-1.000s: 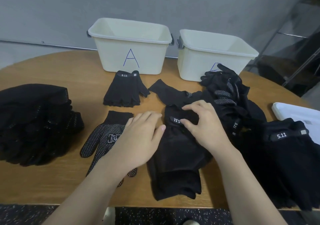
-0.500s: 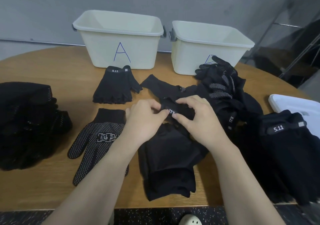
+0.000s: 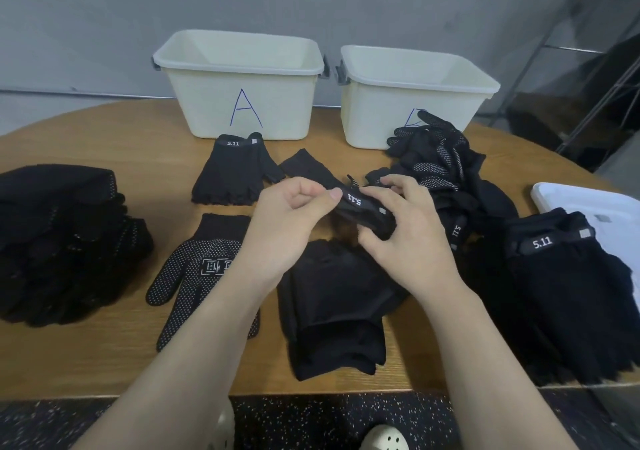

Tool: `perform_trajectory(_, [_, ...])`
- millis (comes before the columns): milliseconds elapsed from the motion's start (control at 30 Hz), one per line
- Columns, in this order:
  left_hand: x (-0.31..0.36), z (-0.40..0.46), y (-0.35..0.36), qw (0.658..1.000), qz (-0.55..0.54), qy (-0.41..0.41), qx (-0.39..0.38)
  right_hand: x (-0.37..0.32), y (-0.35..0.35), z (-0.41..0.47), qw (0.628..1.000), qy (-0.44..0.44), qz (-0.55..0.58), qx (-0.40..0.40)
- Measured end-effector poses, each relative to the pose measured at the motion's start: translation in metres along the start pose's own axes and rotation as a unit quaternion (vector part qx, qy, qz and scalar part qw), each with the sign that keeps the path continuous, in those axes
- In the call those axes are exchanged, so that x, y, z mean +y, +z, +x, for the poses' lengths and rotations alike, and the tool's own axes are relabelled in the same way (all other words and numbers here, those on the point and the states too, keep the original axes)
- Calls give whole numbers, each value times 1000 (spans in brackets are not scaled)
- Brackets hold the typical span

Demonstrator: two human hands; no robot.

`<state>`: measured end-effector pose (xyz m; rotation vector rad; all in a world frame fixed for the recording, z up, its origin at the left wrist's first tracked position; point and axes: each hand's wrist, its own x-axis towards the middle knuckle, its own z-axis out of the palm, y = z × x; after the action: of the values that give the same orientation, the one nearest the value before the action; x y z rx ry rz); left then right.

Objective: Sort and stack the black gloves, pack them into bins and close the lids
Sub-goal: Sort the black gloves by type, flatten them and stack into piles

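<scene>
Both hands, left [image 3: 294, 221] and right [image 3: 408, 228], now pinch the 5.11 glove [image 3: 363, 212], lifted off the table [image 3: 104, 356] since a second ago; sorting toward bin A [image 3: 242, 103] seems likely.

Letter on the right bin [image 3: 412, 103] mostly hidden behind the dotted glove heap [image 3: 436, 162] at two o'clock. White lid [image 3: 595, 207] cut off at three o'clock. Dotted glove [image 3: 194, 269] partly covered by the left forearm.
</scene>
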<state>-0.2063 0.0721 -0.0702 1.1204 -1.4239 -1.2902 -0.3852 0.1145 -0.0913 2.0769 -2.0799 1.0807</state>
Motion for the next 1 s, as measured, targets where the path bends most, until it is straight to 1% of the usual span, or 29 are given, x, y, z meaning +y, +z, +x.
perform_trajectory(133, [6, -3, -8, 999, -31, 16, -2, 3, -1, 3, 999, -2, 45, 29])
perform_trajectory(233, [10, -6, -13, 999, -34, 37, 2, -3, -7, 5, 990, -25, 129, 53])
perform_trajectory(300, [10, -7, -17, 998, -31, 61, 1, -12, -15, 5, 978, -20, 198, 54])
perform_trajectory(400, [8, -11, -22, 996, 2, 85, -42, -25, -27, 4, 949, 30, 314, 24])
perform_trajectory(467, [8, -18, -25, 994, 34, 78, -62, -31, -34, 0, 935, 42, 351, -4])
perform_trajectory(533, [8, -25, -26, 992, 76, 77, -61, -35, -40, -6, 920, 56, 385, -39])
perform_trajectory(567, [8, -30, -27, 992, 75, 74, -66, -38, -42, -9, 912, 68, 402, -55])
perform_trajectory(633, [11, -37, -29, 996, 16, 48, -79, -44, -48, -15, 893, 82, 435, -86])
perform_trajectory(733, [15, -47, -32, 987, -119, -19, -104, -49, -51, -21, 874, 98, 455, -138])
perform_trajectory(767, [16, -51, -33, 982, -141, -31, -120, -51, -52, -24, 872, 100, 455, -154])
perform_trajectory(833, [16, -55, -35, 977, -163, -36, -136, -53, -53, -27, 875, 94, 444, -170])
perform_trajectory(867, [14, -55, -36, 976, -172, -30, -133, -54, -54, -30, 880, 86, 436, -165])
perform_trajectory(1000, [14, -47, -33, 983, -170, -5, -69, -57, -61, -33, 903, 53, 401, -142])
